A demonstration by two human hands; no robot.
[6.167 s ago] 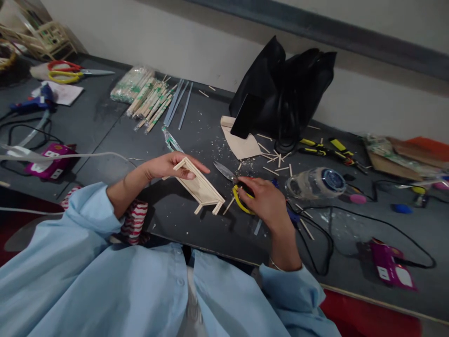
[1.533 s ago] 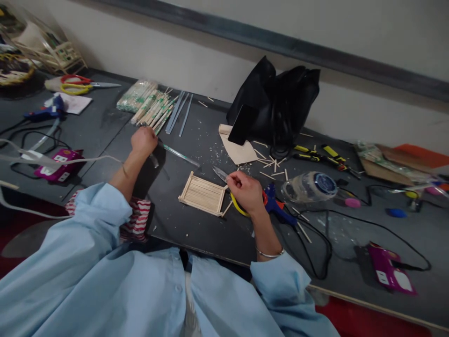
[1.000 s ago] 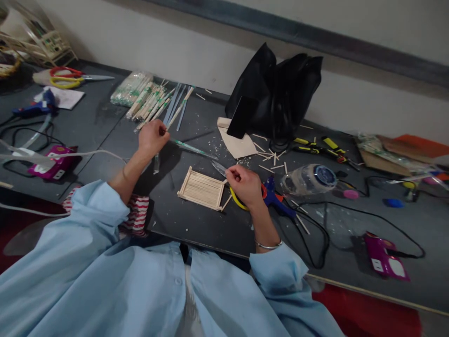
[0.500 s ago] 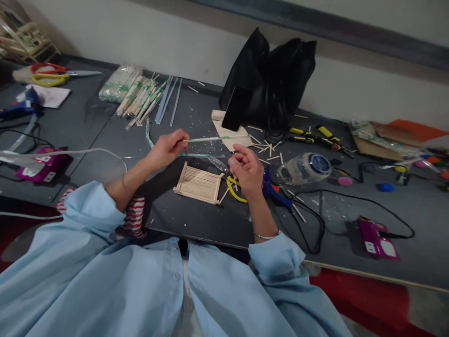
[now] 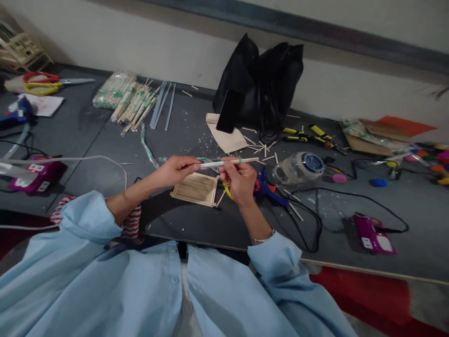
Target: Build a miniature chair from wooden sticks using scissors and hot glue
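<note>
Pinched between the fingers of my left hand (image 5: 177, 169) is the left end of a clear plastic wrapper (image 5: 211, 164) with green print. My right hand (image 5: 240, 181) is closed round a pair of wooden chopsticks (image 5: 249, 160), whose bare ends stick out of the wrapper to the right. Just below both hands, a small panel of wooden sticks (image 5: 194, 189) lies on the table, its top edge partly covered. Yellow-handled scissors (image 5: 227, 191) are mostly hidden by my right hand. Right of that hand lies a blue glue gun (image 5: 272, 193).
Wrapped chopsticks (image 5: 135, 103) are piled at the back left, near an empty wrapper (image 5: 149, 147). A black bag (image 5: 263, 84) with a phone (image 5: 230, 111) stands behind. To the right are a plastic jar (image 5: 298, 168), pliers (image 5: 308, 138), cut sticks (image 5: 259, 147) and a cable (image 5: 361, 194).
My right hand has closed on the chopsticks, and both hands have drawn lower and nearer the wooden panel. Bare stick ends now show beyond the wrapper. The view has shifted slightly.
</note>
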